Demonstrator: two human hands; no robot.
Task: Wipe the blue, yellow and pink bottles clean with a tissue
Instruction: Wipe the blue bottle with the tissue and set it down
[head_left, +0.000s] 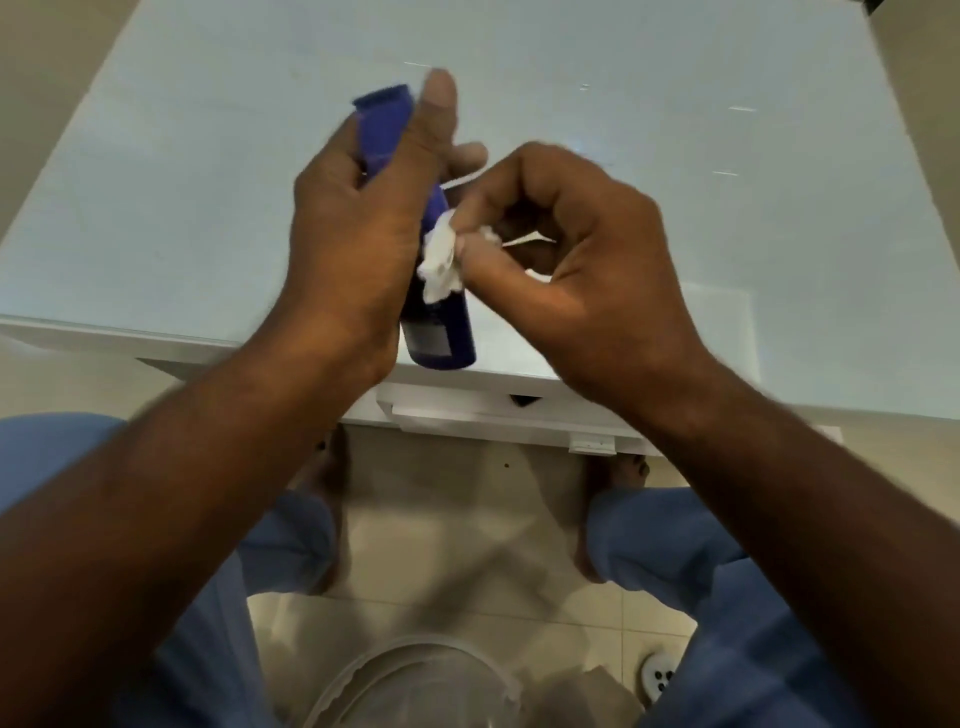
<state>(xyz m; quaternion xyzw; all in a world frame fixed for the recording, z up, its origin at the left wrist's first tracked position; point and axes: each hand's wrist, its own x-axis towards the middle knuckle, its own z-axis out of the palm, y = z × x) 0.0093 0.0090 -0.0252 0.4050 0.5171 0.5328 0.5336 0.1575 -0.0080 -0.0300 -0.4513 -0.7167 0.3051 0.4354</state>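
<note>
Head view: two hands; left (353, 228) grips one blue bottle (439, 332); right (561, 270) pinches one tissue (439, 260).

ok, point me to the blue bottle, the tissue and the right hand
blue bottle (441, 332): head view, lower body near the label.
tissue (440, 260): head view, middle of the crumpled wad against the bottle.
right hand (582, 260): head view, back of the hand.

Hidden and blurred parts

The left hand (358, 228) is covering the blue bottle's (441, 332) middle; its label is blurring beyond reading. The right hand (566, 260) is hiding most of the tissue (440, 260).
</note>
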